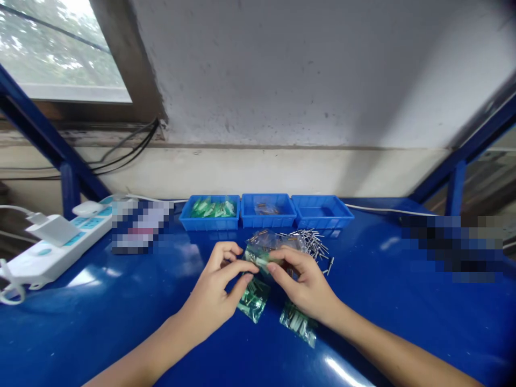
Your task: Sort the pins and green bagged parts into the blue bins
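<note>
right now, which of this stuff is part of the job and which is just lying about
Looks part of the job:
- green packet at both hands' fingertips
- two green packets on the table
- loose metal pins
- clear bags
- three blue bins

Probably just lying about:
- power strip
- white charger
- pixelated items, left and right

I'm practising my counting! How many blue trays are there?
3, side by side at the back of the table: the left tray with green packets, the middle tray with clear plastic, and the right tray.
</note>
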### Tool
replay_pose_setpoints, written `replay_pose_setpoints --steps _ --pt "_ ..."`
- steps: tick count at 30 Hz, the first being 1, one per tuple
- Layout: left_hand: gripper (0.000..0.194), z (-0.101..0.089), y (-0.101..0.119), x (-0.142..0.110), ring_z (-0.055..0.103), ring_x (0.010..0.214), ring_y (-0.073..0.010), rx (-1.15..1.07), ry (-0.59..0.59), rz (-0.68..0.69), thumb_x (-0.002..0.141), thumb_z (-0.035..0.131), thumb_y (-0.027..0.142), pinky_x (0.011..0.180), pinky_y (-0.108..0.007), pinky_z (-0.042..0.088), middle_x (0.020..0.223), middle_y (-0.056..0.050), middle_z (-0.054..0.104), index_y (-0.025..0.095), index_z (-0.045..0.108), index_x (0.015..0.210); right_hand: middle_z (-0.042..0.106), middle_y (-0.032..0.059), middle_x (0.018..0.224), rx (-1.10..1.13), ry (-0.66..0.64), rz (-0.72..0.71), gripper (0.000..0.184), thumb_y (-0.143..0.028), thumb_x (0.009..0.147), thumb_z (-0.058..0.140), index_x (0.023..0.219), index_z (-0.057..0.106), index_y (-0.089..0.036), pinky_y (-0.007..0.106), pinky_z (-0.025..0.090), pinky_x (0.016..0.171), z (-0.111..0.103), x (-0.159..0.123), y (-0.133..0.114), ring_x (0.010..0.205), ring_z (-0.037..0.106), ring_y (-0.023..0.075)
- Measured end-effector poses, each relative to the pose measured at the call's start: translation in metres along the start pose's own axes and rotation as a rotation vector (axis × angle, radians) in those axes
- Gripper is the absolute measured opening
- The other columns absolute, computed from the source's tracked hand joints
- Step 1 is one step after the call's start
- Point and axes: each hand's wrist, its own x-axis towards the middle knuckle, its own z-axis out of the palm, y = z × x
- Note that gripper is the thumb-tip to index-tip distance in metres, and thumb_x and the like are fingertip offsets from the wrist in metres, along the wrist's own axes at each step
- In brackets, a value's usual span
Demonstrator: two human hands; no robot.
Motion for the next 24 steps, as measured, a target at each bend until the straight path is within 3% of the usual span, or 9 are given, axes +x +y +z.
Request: replay_pose_setpoints --steps 2,4,7,9,12,15,18,21,24 --pt "0.020 -0.001 0.001 0.002 0.049 0.078 -0.0147 -0.145 -0.087 -0.160 0.089 0.047 0.034 0.072 -0.030 0.047 0.089 -0.004 0.046 0.021 0.062 0.091 0.051 -0.0005 0.067 -0.097 0.004 -0.148 0.014 -0.019 0.088 0.049 0.092 0.062 -0.016 0.024 0.038 0.054 -0.001 -0.003 0.003 0.059 0.046 0.0106" --pt "0.038 -0.002 0.002 0.004 0.047 0.066 -0.0129 -0.418 -0.182 -0.337 0.093 0.032 0.043 0.063 -0.027 0.046 0.076 -0.002 0.048 0.018 0.060 0.086 0.051 0.0005 0.068 -0.236 -0.044 -0.342 0.019 -0.013 0.087 0.048 0.099 0.062 -0.016 0.026 0.036 0.054 -0.004 -0.005 0.006 0.059 0.045 0.0114" --pt "0.042 -0.003 0.003 0.006 0.048 0.063 -0.0119 -0.681 -0.179 -0.481 0.094 0.030 0.045 0.060 -0.025 0.045 0.072 -0.002 0.052 0.017 0.059 0.084 0.052 0.0022 0.071 -0.393 -0.106 -0.483 0.026 -0.010 0.086 0.046 0.105 0.061 -0.018 0.028 0.036 0.054 -0.008 -0.005 0.008 0.061 0.044 0.0132" --pt "0.031 -0.004 0.003 0.007 0.051 0.065 -0.0121 -0.590 -0.124 -0.449 0.091 0.042 0.041 0.060 -0.025 0.045 0.073 -0.001 0.054 0.017 0.060 0.086 0.054 0.0042 0.080 -0.376 -0.124 -0.420 0.029 -0.009 0.085 0.044 0.108 0.061 -0.019 0.029 0.041 0.059 -0.009 -0.005 0.006 0.069 0.048 0.0146" --pt "0.018 -0.005 0.001 0.006 0.055 0.073 -0.0135 -0.275 -0.021 -0.228 0.089 0.050 0.030 0.065 -0.025 0.047 0.084 -0.003 0.059 0.020 0.065 0.094 0.051 0.0060 0.093 -0.211 -0.145 -0.179 0.026 -0.014 0.084 0.049 0.106 0.060 -0.020 0.032 0.047 0.073 -0.008 -0.003 -0.002 0.084 0.050 0.0164" --pt "0.028 -0.003 -0.002 0.000 0.057 0.084 -0.0143 -0.029 0.082 0.063 0.088 0.049 0.014 0.069 -0.025 0.048 0.098 -0.004 0.058 0.028 0.064 0.107 0.048 0.0051 0.093 -0.028 -0.153 0.017 0.014 -0.027 0.085 0.053 0.092 0.062 -0.020 0.033 0.049 0.076 -0.007 -0.001 -0.009 0.085 0.050 0.0161" --pt "0.038 0.003 -0.005 -0.005 0.055 0.087 -0.0143 0.093 0.083 0.204 0.087 0.046 0.008 0.071 -0.026 0.048 0.102 -0.005 0.054 0.032 0.062 0.112 0.050 0.0025 0.079 0.092 -0.112 0.106 0.030 -0.035 0.092 0.041 0.078 0.062 -0.019 0.029 0.048 0.070 -0.004 0.000 -0.008 0.075 0.051 0.0138" --pt "0.032 0.004 -0.003 -0.005 0.053 0.094 -0.0167 0.048 -0.033 0.111 0.089 0.047 0.015 0.079 -0.030 0.048 0.107 -0.006 0.052 0.029 0.060 0.114 0.055 0.0005 0.070 0.099 -0.067 0.105 0.029 -0.032 0.093 0.040 0.087 0.066 -0.020 0.028 0.048 0.070 -0.001 -0.002 -0.003 0.072 0.054 0.0133" --pt "0.025 0.001 0.000 -0.001 0.054 0.084 -0.0162 -0.175 -0.160 -0.144 0.093 0.040 0.031 0.076 -0.030 0.048 0.091 -0.005 0.056 0.020 0.063 0.098 0.057 0.0012 0.071 -0.044 -0.057 -0.055 0.026 -0.024 0.091 0.044 0.109 0.064 -0.022 0.027 0.047 0.065 0.000 -0.005 0.001 0.067 0.054 0.0131"
